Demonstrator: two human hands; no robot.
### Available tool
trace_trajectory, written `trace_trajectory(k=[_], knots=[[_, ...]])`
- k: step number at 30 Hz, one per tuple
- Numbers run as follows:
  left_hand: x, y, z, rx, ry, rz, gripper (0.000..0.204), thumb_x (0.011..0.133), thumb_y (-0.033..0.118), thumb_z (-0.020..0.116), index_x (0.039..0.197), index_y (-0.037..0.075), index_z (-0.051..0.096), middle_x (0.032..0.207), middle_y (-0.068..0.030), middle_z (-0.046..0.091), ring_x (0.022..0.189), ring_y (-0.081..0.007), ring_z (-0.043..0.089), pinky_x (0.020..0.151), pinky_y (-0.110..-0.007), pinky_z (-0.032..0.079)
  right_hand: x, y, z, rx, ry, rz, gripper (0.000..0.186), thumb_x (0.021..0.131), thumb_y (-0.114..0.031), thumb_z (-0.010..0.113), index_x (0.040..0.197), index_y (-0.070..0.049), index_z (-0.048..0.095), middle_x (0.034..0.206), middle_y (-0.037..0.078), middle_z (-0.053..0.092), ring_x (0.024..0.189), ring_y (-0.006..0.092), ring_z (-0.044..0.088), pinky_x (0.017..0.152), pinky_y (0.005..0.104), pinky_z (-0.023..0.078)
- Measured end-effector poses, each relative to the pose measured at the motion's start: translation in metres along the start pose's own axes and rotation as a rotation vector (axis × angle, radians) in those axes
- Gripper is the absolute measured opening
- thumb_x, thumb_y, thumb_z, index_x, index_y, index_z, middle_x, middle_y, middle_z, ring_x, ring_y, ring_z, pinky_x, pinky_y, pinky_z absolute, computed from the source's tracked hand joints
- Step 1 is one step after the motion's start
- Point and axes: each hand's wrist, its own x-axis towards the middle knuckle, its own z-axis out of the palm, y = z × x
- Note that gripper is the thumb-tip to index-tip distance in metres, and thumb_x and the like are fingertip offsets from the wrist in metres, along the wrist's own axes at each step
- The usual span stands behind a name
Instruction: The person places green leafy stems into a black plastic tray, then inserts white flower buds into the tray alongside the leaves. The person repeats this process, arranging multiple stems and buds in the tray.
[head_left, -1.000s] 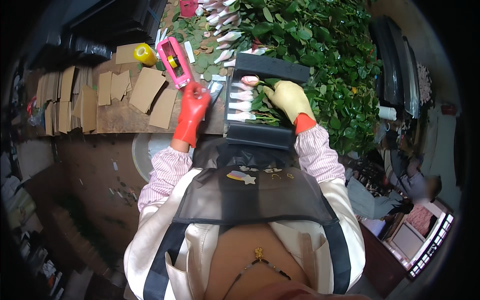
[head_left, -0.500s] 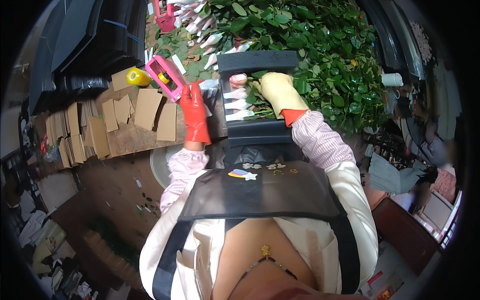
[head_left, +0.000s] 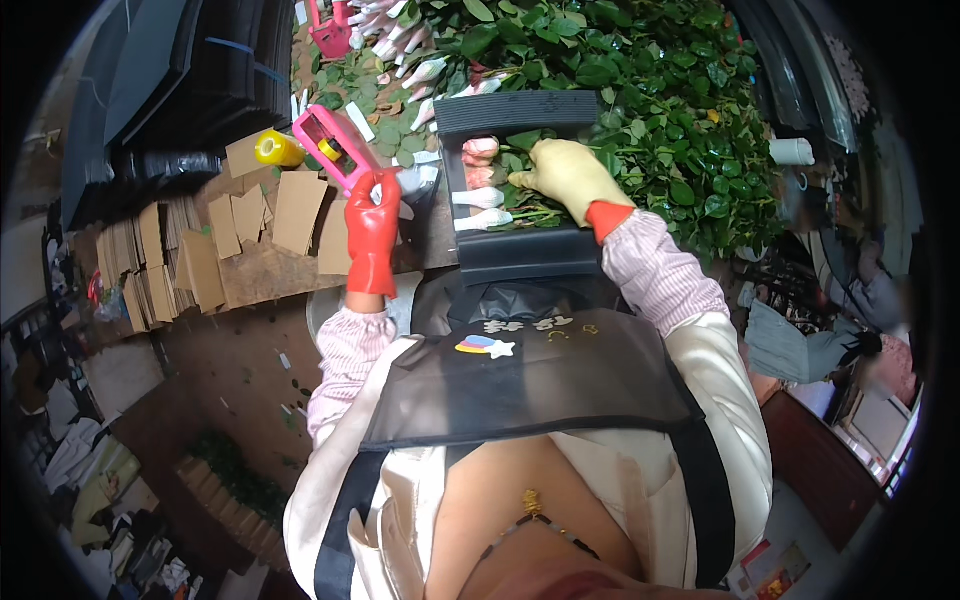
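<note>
My left hand [head_left: 372,225], in a red glove, is closed beside a pink tape dispenser [head_left: 333,148]. What its curled fingers hold, if anything, is hidden; crumpled whitish material [head_left: 415,182] lies just right of them. My right hand [head_left: 572,180], in a pale yellow glove with a red cuff beneath, closes over rose stems, its thumb by the lower of two bare pink roses [head_left: 484,178]. Below these, two rose heads wear white sleeves [head_left: 480,198]. The row lies on a dark corrugated sheet [head_left: 515,115] whose far and near ends rise.
Leafy rose stems [head_left: 670,120] cover the right of the table, with more sleeved heads [head_left: 428,72] at the back. On the left are a yellow tape roll [head_left: 278,149], cardboard pieces [head_left: 297,212] and a tall stack of dark sheets [head_left: 190,80]. A second pink dispenser [head_left: 328,32] stands farther back.
A second rose head now shows pink where a white sleeve covered it. My left hand has drawn slightly left and nearer to me. My right hand has shifted slightly, its thumb now by that rose.
</note>
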Motion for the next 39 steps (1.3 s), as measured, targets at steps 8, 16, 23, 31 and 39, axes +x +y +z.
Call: trace_trajectory(k=[8,16,23,31,39], knots=[[-0.026,0.029,0.04,0.388,-0.427,0.076,0.034,0.099,0.037,0.073,0.107,0.004,0.068,0.084,-0.0075,0.065,0.083,-0.0173,0.06,0.078,-0.036,0.051,0.007,-0.008,0.017,-0.221,-0.095,-0.031,0.078,0.082,-0.055,0.083,0.131,0.0,0.058,0.119,0.021,0.072,0.11,0.0376,0.071,0.093,0.0451,0.058],[-0.035,0.027,-0.027,-0.169,-0.201,-0.258,0.019,0.1,0.024,0.071,0.104,0.006,0.067,0.077,-0.0024,0.065,0.062,-0.013,0.063,0.057,-0.028,0.049,-0.018,0.012,-0.002,0.026,-0.005,-0.068,0.073,0.084,-0.046,0.083,0.138,-0.002,0.058,0.105,0.019,0.075,0.1,0.036,0.073,0.086,0.0447,0.057],[-0.03,0.039,0.004,0.436,-0.557,-0.096,0.054,0.09,0.047,0.081,0.117,0.005,0.062,0.108,-0.0172,0.071,0.103,-0.0313,0.069,0.093,-0.039,0.051,-0.058,-0.011,-0.018,0.114,0.123,-0.548,0.031,0.098,-0.034,0.07,0.12,-0.013,0.076,0.1,0.016,0.076,0.091,0.034,0.073,0.083,0.041,0.058],[-0.048,0.02,0.024,0.388,-0.46,0.065,0.049,0.106,0.043,0.059,0.124,-0.002,0.065,0.104,-0.0237,0.072,0.097,-0.0383,0.069,0.084,-0.043,0.052,-0.022,-0.031,0.01,-0.276,-0.298,-0.275,0.027,0.094,-0.02,0.064,0.116,-0.009,0.074,0.101,0.017,0.077,0.098,0.0355,0.074,0.089,0.0427,0.057],[-0.07,0.03,-0.057,0.675,-0.115,-0.169,0.044,0.102,0.043,0.06,0.12,0.004,0.069,0.11,-0.0209,0.074,0.103,-0.0444,0.068,0.087,-0.053,0.053,-0.018,-0.042,-0.002,-0.45,-0.399,-0.381,0.027,0.096,-0.013,0.059,0.118,-0.009,0.073,0.108,0.02,0.075,0.105,0.0378,0.074,0.092,0.045,0.057]])
